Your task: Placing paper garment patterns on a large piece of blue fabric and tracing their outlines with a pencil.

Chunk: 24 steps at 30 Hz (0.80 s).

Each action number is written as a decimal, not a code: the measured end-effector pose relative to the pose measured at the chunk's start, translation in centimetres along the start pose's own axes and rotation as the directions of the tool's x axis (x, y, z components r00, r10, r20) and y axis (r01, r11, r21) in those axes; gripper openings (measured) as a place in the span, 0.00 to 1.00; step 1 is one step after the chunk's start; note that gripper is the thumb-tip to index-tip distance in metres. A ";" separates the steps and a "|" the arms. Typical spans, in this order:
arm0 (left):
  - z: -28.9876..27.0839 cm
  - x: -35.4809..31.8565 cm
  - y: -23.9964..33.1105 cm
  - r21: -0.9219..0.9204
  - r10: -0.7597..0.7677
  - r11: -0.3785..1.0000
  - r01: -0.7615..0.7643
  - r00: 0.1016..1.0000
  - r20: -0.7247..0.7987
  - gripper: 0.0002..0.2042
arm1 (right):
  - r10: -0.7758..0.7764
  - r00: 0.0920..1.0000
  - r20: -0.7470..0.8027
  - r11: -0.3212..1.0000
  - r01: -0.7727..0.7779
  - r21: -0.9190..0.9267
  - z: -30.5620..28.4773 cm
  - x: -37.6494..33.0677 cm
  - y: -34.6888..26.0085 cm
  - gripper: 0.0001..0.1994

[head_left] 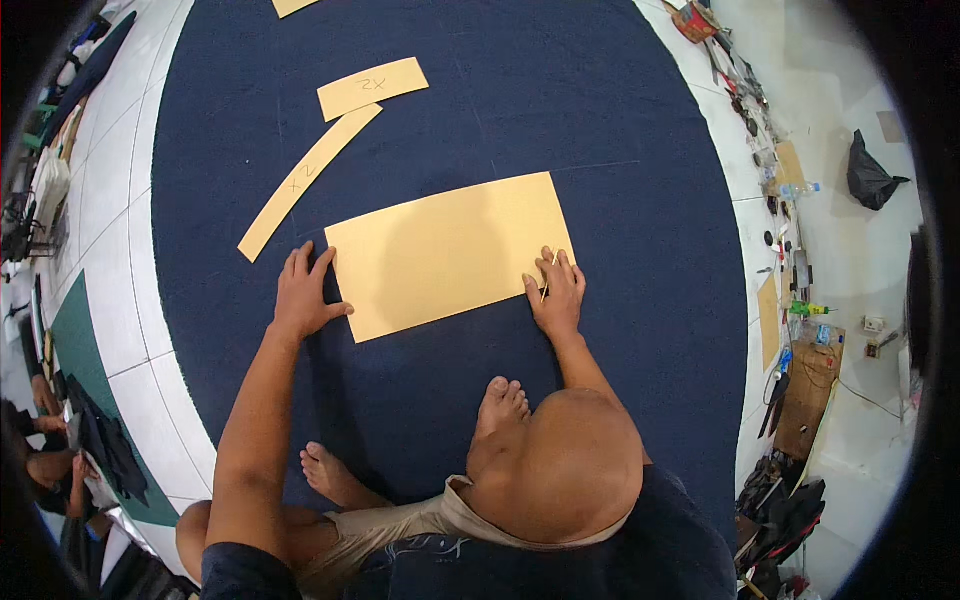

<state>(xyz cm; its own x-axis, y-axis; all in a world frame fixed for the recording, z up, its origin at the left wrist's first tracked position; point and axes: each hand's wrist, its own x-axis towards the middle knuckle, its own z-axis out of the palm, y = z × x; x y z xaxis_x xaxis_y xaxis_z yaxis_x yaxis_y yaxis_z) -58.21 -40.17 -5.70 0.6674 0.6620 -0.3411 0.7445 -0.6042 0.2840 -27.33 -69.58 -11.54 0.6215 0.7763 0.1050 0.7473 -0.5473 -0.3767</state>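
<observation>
We are spreading our left hand (302, 300) wide at the left edge of the large card panel (440, 257), our right hand (560, 300) holding a slim stick (548, 280) at its right.

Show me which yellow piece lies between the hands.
The wide panel, flanked by the left hand and right hand; the narrow strip, small rectangle and edge-cropped piece lie outside.

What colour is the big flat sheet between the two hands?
The big flat sheet is yellowish tan, shadowed in the middle; best seen in the head view.
</observation>
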 end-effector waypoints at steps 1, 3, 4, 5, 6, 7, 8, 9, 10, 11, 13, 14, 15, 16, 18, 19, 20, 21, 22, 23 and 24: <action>-0.2 -0.2 0.4 0.072 0.001 0.997 0.001 1.000 -0.022 0.52 | -0.013 1.000 -0.003 1.000 0.013 -0.002 0.1 0.0 0.1 0.19; -0.8 -0.1 2.3 0.165 0.172 0.972 -0.169 0.985 -0.006 0.44 | -0.021 1.000 0.011 1.000 0.021 -0.005 0.0 -0.1 0.7 0.20; -0.1 0.3 1.4 0.241 0.262 0.935 -0.260 0.965 0.024 0.41 | -0.030 0.999 0.018 0.999 0.030 -0.012 0.3 0.4 0.0 0.20; 1.2 0.9 0.1 0.307 0.343 0.886 -0.347 0.937 0.067 0.38 | -0.039 0.999 0.031 0.999 0.040 -0.019 0.5 0.6 -0.7 0.20; 1.8 1.3 0.0 0.179 0.284 0.937 -0.300 0.953 0.107 0.36 | -0.051 0.998 0.026 0.998 0.052 -0.027 0.7 0.8 -0.7 0.20; 2.2 1.9 0.6 0.045 0.232 0.970 -0.241 0.961 0.148 0.33 | -0.062 0.998 0.020 0.997 0.063 -0.042 0.5 0.8 -0.5 0.20; 2.2 2.2 0.7 0.060 0.230 0.969 -0.242 0.961 0.154 0.34 | -0.047 0.999 0.026 0.998 0.048 -0.037 0.7 1.0 -0.6 0.20; 2.6 2.5 1.5 0.060 0.244 0.965 -0.256 0.957 0.157 0.34 | -0.027 0.999 0.030 0.998 0.029 -0.053 0.4 0.9 -0.4 0.20; 1.8 2.4 3.1 0.033 0.230 0.970 -0.241 0.951 0.206 0.37 | 0.021 0.999 0.026 0.997 -0.019 -0.068 0.0 0.7 0.1 0.20; 0.5 2.2 4.5 0.011 0.216 0.974 -0.226 0.944 0.249 0.39 | 0.067 0.998 0.016 0.994 -0.065 -0.082 -0.3 0.7 -0.1 0.21; -0.2 1.8 4.7 0.077 0.157 0.980 -0.186 0.947 0.281 0.43 | 0.090 0.996 0.013 0.995 -0.089 -0.039 -0.2 1.1 -3.8 0.21; -0.2 1.7 4.7 0.120 0.149 0.974 -0.194 0.939 0.310 0.47 | 0.091 0.995 0.040 0.986 -0.095 0.137 -0.1 0.8 -5.2 0.20; -0.4 1.5 4.5 0.117 0.142 0.975 -0.187 0.938 0.315 0.47 | 0.091 0.994 0.067 0.946 -0.107 0.307 -0.1 0.5 -6.7 0.20; -0.5 1.4 4.2 0.103 0.146 0.977 -0.189 0.935 0.324 0.47 | 0.053 0.983 0.177 0.888 -0.127 0.442 -0.6 0.3 -10.5 0.18; -0.6 1.4 3.9 0.093 0.155 0.976 -0.195 0.932 0.328 0.48 | -0.089 0.865 0.494 0.672 -0.314 0.671 1.2 -1.2 -13.8 0.19; -0.4 1.0 3.2 0.106 0.147 0.976 -0.189 0.937 0.316 0.48 | -0.181 0.872 0.455 0.740 -0.184 0.647 2.0 -1.9 -16.5 0.17; -0.2 0.7 2.6 0.117 0.142 0.976 -0.185 0.943 0.302 0.48 | -0.357 0.857 0.371 0.739 0.016 0.673 2.9 -2.1 -18.4 0.15; 0.4 0.9 3.1 0.099 0.162 0.975 -0.198 0.943 0.290 0.48 | -0.424 0.810 0.405 0.736 0.048 0.675 2.9 -2.3 -19.2 0.15; 0.7 0.9 3.3 0.096 0.171 0.975 -0.200 0.954 0.246 0.46 | -0.450 0.797 0.402 0.697 0.033 0.716 3.7 -2.7 -19.9 0.14; 0.9 1.1 3.5 0.093 0.179 0.975 -0.201 0.963 0.200 0.43 | -0.477 0.784 0.398 0.656 0.017 0.754 4.3 -3.0 -20.4 0.13; 1.0 1.4 3.6 0.090 0.178 0.976 -0.199 0.964 0.200 0.43 | -0.478 0.782 0.400 0.657 0.017 0.753 4.7 -3.0 -20.5 0.13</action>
<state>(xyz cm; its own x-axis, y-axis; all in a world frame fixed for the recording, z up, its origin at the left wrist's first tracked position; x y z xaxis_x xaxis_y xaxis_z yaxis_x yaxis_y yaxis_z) -54.63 -41.84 -6.01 0.7717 0.4419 -0.4573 0.5924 -0.7610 0.2643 -45.64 -59.22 -8.47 0.0342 0.9938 -0.1061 0.3246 -0.1114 -0.9393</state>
